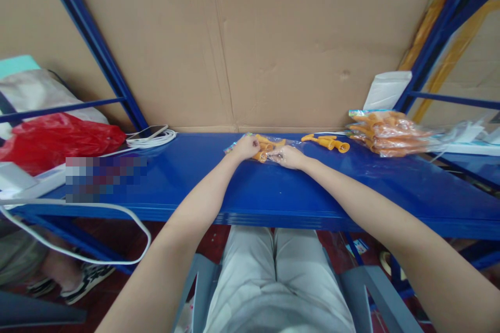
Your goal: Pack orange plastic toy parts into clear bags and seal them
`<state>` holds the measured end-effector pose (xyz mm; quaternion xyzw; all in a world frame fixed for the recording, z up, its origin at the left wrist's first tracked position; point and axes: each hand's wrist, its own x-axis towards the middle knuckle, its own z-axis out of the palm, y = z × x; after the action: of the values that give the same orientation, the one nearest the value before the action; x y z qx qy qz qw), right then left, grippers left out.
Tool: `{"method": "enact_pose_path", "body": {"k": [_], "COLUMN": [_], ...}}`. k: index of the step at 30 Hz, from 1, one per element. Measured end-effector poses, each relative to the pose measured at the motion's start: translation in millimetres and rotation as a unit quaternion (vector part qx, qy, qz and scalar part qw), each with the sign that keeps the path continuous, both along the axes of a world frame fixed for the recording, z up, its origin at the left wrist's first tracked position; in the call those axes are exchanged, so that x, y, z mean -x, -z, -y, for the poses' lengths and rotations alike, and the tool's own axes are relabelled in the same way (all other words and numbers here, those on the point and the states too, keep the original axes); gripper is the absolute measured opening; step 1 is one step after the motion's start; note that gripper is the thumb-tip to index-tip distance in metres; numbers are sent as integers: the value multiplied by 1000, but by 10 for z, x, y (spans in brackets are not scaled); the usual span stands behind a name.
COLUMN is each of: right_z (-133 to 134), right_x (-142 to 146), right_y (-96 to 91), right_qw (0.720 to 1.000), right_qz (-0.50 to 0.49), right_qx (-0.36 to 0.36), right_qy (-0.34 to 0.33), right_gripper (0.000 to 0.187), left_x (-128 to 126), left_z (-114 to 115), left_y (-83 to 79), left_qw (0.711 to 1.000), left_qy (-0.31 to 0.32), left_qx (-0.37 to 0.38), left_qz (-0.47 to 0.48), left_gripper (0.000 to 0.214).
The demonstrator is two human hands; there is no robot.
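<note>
A small clear plastic bag (269, 146) with orange plastic pieces inside lies on the blue shelf (273, 192). My left hand (247, 146) is closed in a pinch on the bag's left end. My right hand (288, 156) is closed on the bag's right side, fingers pressed onto the plastic. Just right of my hands lie loose orange pieces (330, 142) on the shelf. Farther right sits a stack of filled bags (386, 132) of the same orange pieces.
A cardboard sheet (250, 41) backs the shelf. A phone (147, 132) and white cable (154, 140) lie at left, beside a red bag (58, 138). A white pouch (386, 89) leans at right. Another person's shoe (88, 281) shows below left.
</note>
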<state>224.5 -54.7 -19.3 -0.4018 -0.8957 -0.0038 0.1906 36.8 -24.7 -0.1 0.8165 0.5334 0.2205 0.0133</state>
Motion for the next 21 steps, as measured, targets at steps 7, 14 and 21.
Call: {"method": "enact_pose_path", "body": {"k": [7, 14, 21], "right_z": [13, 17, 91], "right_x": [29, 66, 68], "right_y": [2, 16, 0], "right_qw": [1000, 999, 996], "right_qz": [-13, 10, 33], "right_qx": [-19, -15, 13], "right_qy": [6, 43, 82], "right_gripper": [37, 38, 43], "left_x": [-11, -12, -6], "left_z": [4, -25, -28], "left_y": [9, 21, 25], "left_qw": [1000, 1000, 1000], "left_qy": [1, 4, 15], "left_qx": [7, 8, 9], "left_qz": [23, 7, 26], "left_gripper": [16, 15, 18]}}
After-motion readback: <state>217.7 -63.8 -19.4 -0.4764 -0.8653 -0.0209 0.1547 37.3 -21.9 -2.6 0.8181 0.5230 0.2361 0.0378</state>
